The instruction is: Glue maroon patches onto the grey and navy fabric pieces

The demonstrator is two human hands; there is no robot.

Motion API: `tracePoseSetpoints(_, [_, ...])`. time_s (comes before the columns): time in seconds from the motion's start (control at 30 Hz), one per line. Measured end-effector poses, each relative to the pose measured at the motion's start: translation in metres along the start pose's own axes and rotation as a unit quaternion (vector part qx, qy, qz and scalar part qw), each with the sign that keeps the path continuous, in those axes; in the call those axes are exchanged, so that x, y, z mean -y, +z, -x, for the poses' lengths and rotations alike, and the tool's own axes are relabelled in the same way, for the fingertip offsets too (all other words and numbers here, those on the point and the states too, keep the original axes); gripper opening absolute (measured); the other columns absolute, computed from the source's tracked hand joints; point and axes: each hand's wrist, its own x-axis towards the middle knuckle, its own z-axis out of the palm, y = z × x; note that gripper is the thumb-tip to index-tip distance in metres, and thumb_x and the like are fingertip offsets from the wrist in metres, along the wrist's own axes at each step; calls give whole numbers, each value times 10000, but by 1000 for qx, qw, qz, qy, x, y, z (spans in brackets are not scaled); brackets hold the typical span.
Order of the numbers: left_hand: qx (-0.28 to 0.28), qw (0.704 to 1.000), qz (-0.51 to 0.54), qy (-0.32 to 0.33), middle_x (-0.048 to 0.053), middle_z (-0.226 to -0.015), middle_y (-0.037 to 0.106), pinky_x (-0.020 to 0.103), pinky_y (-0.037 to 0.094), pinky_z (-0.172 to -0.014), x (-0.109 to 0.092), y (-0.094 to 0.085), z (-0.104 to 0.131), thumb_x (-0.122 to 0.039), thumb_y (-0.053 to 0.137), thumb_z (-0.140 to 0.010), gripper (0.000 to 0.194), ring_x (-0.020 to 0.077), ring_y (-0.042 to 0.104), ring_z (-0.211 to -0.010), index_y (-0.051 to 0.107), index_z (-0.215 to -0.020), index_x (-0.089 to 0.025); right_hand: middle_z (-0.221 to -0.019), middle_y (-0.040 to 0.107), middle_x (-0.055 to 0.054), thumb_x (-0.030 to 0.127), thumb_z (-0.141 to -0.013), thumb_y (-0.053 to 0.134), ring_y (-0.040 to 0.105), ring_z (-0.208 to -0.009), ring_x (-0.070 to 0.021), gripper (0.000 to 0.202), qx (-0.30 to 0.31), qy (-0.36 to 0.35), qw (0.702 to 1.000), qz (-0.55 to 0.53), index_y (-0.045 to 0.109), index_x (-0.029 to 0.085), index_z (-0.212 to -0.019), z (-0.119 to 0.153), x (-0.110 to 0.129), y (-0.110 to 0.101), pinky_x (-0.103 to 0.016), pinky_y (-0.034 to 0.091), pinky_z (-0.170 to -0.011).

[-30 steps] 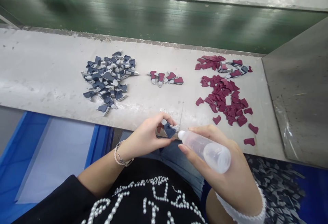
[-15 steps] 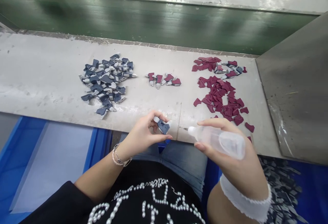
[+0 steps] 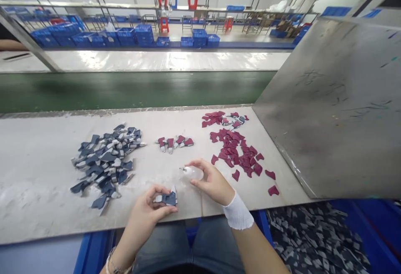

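Near the table's front edge, my left hand (image 3: 149, 207) grips a blue-and-grey plastic part (image 3: 168, 199) between thumb and fingers. My right hand (image 3: 213, 182) is wrapped round a translucent squeeze bottle (image 3: 192, 173), whose thin tip points left, above and to the right of the held part without touching it. A heap of blue-and-grey parts (image 3: 108, 157) lies to the left. In the middle sits a short row of parts with maroon pieces on them (image 3: 174, 142). Loose maroon pieces (image 3: 233, 146) are spread to the right.
A metal panel (image 3: 332, 111) rises at the right of the white table (image 3: 37, 173). Behind it runs a green belt (image 3: 140, 90). Below right, a blue bin (image 3: 369, 224) holds many dark and grey parts. Blue crates (image 3: 144, 34) and red stools stand farther back.
The camera view has tilted up, showing the room behind. The bottle in my right hand has turned away from the camera and moved farther over the table. My left hand still holds the blue-and-grey part, now turned.
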Motion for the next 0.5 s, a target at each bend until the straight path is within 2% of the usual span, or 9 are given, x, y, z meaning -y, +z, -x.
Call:
tracePoseSetpoints(0.07, [1, 1000, -3, 11, 29, -957, 692, 250, 545, -647, 2, -2, -2, -320, 853, -619, 407, 156, 684, -668, 603, -906, -176, -1236, 668, -52, 144, -794, 675, 594, -1208, -220, 342, 8, 4, 1000, 15, 538, 240, -1092, -3, -2, 1, -397, 419, -1068])
tracePoseSetpoints(0.17, [24, 1000, -3, 10, 47, -1045, 677, 257, 550, -714, 4, -3, -2, -351, 824, -681, 395, 154, 689, -719, 599, -956, -180, -1304, 642, -64, 135, -785, 671, 582, -1236, -215, 370, 15, 22, 998, 49, 499, 242, -1095, 2, -1, -5, -399, 426, -1061])
tracePoseSetpoints(0.33, [51, 999, 6, -3, 46, -1039, 672, 259, 541, -728, 7, 2, 2, -340, 817, -706, 373, 167, 689, -763, 618, -978, -182, -1339, 598, -68, 104, -723, 705, 551, -1251, -228, 656, 28, 46, 987, 153, 494, 251, -1327, 15, 13, -42, -397, 403, -1085])
tracePoseSetpoints(0.4, [50, 998, 23, -1, 50, -1015, 685, 262, 541, -737, 8, 6, 4, -336, 821, -702, 378, 185, 698, -796, 627, -986, -181, -1274, 618, -70, 104, -778, 646, 565, -1193, -231, 578, 7, 60, 976, 210, 523, 240, -1325, 12, 16, -58, -404, 421, -1052])
tracePoseSetpoints(0.5, [66, 997, 36, 0, 58, -1017, 698, 274, 537, -792, 6, 12, 5, -341, 810, -722, 373, 199, 704, -850, 625, -1002, -178, -1105, 631, -111, 158, -835, 639, 544, -1122, -288, 296, -61, 99, 945, 306, 629, 155, -1131, -3, 11, -72, -487, 402, -1018])
